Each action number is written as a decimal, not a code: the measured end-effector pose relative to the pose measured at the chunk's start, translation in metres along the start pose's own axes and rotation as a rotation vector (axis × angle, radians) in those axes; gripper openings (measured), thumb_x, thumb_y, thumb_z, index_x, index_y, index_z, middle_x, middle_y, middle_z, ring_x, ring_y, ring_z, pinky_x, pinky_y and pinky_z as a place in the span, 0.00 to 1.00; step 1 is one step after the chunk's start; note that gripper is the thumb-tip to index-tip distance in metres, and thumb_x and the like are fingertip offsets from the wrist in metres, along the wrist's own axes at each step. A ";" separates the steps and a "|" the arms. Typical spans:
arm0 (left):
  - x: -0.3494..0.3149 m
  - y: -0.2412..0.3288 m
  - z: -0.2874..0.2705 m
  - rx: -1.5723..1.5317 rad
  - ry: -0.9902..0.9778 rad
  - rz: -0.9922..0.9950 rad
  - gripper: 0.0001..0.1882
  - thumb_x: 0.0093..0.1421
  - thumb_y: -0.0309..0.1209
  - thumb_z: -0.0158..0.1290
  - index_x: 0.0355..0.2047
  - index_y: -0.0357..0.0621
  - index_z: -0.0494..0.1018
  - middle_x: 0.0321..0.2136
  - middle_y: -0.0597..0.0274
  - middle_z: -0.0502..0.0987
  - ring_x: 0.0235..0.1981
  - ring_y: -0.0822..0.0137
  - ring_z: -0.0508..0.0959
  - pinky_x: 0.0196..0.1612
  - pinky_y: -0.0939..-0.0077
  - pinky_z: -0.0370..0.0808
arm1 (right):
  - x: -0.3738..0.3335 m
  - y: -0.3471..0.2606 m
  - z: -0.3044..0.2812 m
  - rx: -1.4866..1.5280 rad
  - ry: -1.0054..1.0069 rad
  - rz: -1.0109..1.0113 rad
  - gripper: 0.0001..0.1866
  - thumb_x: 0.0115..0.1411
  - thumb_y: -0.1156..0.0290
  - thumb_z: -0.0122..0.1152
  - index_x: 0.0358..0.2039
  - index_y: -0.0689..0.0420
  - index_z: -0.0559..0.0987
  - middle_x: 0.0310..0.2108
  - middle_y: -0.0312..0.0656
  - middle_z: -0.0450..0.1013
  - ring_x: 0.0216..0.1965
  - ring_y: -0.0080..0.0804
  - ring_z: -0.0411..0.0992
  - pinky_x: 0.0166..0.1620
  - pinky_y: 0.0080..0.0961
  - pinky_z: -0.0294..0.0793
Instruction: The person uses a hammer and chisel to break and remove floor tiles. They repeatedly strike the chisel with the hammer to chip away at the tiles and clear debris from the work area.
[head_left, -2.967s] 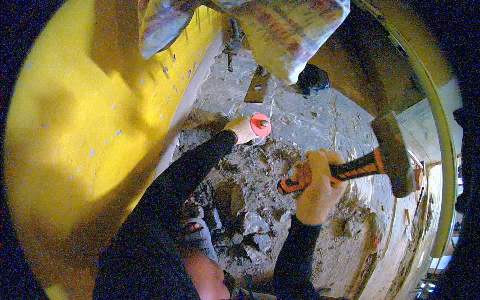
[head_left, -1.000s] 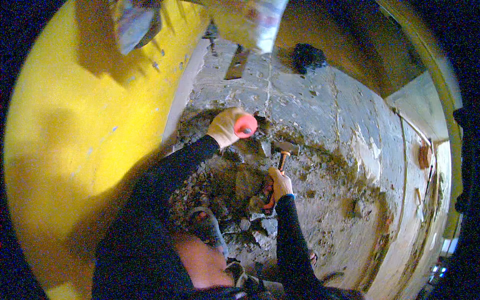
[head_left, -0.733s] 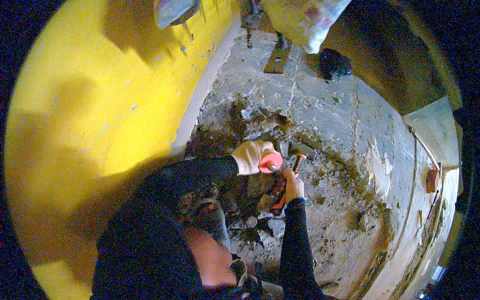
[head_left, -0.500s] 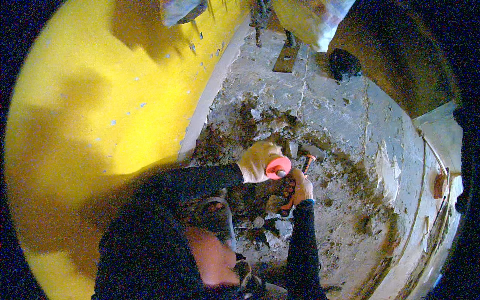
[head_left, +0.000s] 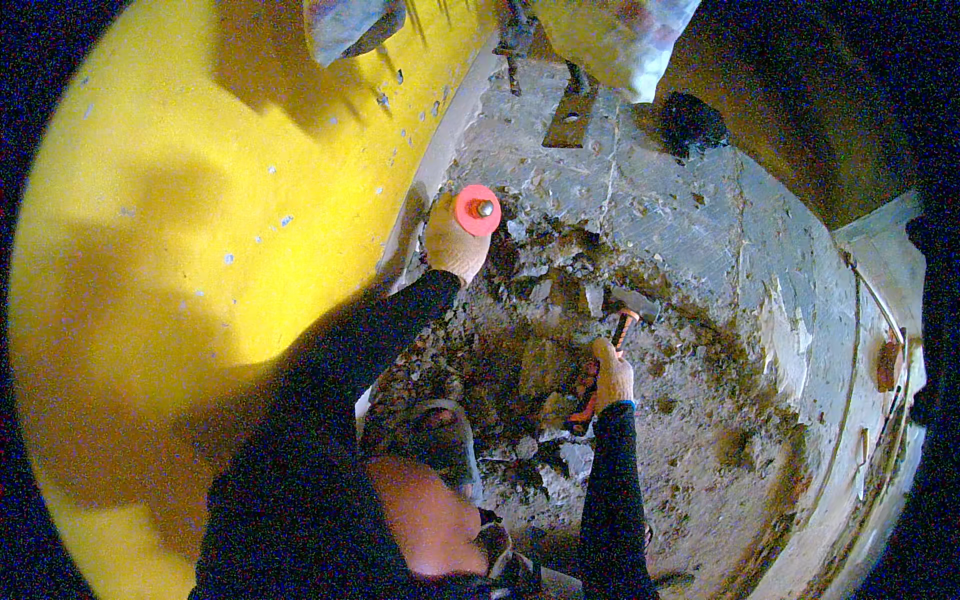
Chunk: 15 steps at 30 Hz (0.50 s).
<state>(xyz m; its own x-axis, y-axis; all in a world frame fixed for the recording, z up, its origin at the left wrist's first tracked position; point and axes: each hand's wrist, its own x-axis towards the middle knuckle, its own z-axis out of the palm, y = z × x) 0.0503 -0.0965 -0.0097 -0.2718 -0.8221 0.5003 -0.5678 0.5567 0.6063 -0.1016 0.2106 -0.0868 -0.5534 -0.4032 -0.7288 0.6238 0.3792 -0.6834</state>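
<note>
My left hand (head_left: 455,250) is closed around a chisel with a round pink hand guard (head_left: 467,212); its metal striking end faces up, and the shaft below is hidden. It is at the far edge of the broken ground, close beside the yellow wall. Lower and to the right, my right hand (head_left: 612,378) grips a hammer (head_left: 627,322) by its orange and black handle. The hammer's grey head lies over the rubble, apart from the chisel. Between my hands spreads a dug-up patch of broken concrete and dirt (head_left: 545,365).
A yellow wall (head_left: 300,200) rises on the left. Beyond the rubble lies a grey concrete slab (head_left: 680,215) with a flat metal plate (head_left: 572,118), a black bundle (head_left: 695,122) and a pale bag (head_left: 625,40). A brick (head_left: 887,365) stands at far right. My shoe (head_left: 445,435) is near the rubble.
My left hand has moved with the chisel away from my right hand, farther off and left toward the yellow wall. My right hand and the hammer have hardly moved.
</note>
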 end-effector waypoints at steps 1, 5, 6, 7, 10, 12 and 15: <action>-0.002 0.000 -0.002 0.048 -0.015 0.017 0.12 0.55 0.37 0.65 0.37 0.47 0.79 0.35 0.49 0.78 0.41 0.42 0.78 0.42 0.51 0.74 | 0.001 0.001 0.000 0.000 -0.036 -0.066 0.25 0.58 0.44 0.69 0.27 0.54 0.74 0.21 0.32 0.71 0.18 0.25 0.69 0.22 0.29 0.68; -0.006 -0.004 -0.010 0.140 -0.012 0.247 0.12 0.52 0.36 0.66 0.36 0.49 0.78 0.33 0.54 0.74 0.39 0.46 0.75 0.40 0.51 0.72 | -0.002 0.001 -0.001 0.011 -0.026 -0.053 0.25 0.58 0.45 0.69 0.28 0.54 0.73 0.21 0.32 0.71 0.17 0.26 0.69 0.21 0.29 0.69; -0.006 -0.006 -0.010 0.119 0.017 0.251 0.13 0.50 0.36 0.67 0.35 0.51 0.78 0.33 0.55 0.74 0.38 0.46 0.74 0.40 0.51 0.71 | -0.004 0.000 -0.001 0.044 -0.057 -0.039 0.24 0.59 0.46 0.69 0.28 0.54 0.73 0.21 0.33 0.71 0.17 0.26 0.69 0.21 0.30 0.69; -0.007 -0.010 -0.011 0.143 0.014 0.272 0.13 0.49 0.35 0.66 0.35 0.51 0.78 0.33 0.55 0.74 0.38 0.46 0.74 0.40 0.50 0.71 | -0.005 -0.001 -0.001 0.046 -0.043 -0.024 0.23 0.59 0.47 0.69 0.29 0.54 0.73 0.21 0.32 0.70 0.17 0.26 0.69 0.21 0.30 0.70; -0.010 -0.020 -0.013 0.215 -0.060 0.309 0.13 0.48 0.35 0.66 0.35 0.52 0.78 0.33 0.55 0.74 0.39 0.46 0.74 0.40 0.50 0.71 | -0.008 -0.005 0.001 0.048 -0.062 -0.014 0.21 0.60 0.50 0.68 0.30 0.54 0.73 0.20 0.32 0.70 0.17 0.25 0.69 0.21 0.30 0.71; -0.019 -0.023 -0.013 0.282 -0.154 0.286 0.13 0.47 0.35 0.66 0.34 0.53 0.78 0.34 0.55 0.74 0.39 0.46 0.74 0.40 0.51 0.71 | -0.009 -0.007 0.003 -0.003 -0.011 -0.037 0.19 0.60 0.52 0.68 0.31 0.54 0.73 0.20 0.32 0.70 0.17 0.25 0.69 0.21 0.30 0.72; -0.033 -0.018 -0.010 0.229 -0.194 0.282 0.13 0.47 0.35 0.65 0.34 0.55 0.78 0.31 0.56 0.75 0.37 0.47 0.75 0.39 0.51 0.71 | -0.011 -0.009 0.005 -0.009 0.012 -0.035 0.19 0.59 0.52 0.68 0.30 0.53 0.73 0.20 0.32 0.70 0.17 0.25 0.69 0.20 0.29 0.71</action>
<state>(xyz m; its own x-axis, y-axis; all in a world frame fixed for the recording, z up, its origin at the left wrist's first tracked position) 0.0775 -0.0786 -0.0310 -0.5703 -0.6607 0.4880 -0.6026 0.7403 0.2980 -0.0984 0.2072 -0.0726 -0.5811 -0.4062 -0.7052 0.5994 0.3725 -0.7085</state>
